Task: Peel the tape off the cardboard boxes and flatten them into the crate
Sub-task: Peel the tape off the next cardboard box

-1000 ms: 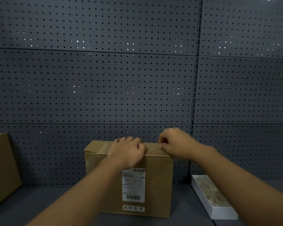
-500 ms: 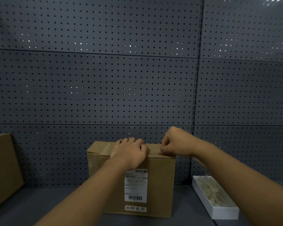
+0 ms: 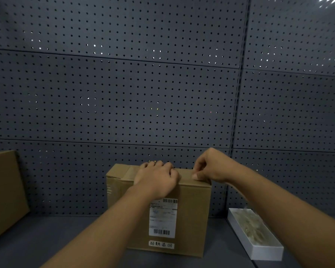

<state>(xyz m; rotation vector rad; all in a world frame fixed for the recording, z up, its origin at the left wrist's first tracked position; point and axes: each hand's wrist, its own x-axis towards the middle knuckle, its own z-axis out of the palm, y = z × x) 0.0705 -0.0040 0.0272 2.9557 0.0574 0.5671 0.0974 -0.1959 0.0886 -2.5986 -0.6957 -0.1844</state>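
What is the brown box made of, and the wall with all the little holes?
The box looks like plain matte cardboard: dull brown, with creased edges and a paper label stuck on. The pegboard wall seems to be painted metal, dark grey with even rows of punched holes, though it could be another hard sheet.

Left grip (image 3: pixel 156 180) flat, right grip (image 3: pixel 211 167) pinching

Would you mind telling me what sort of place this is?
Probably a stockroom or shop shelving bay: grey pegboard back panels, a labelled cardboard box on the shelf, another box leaning at left.
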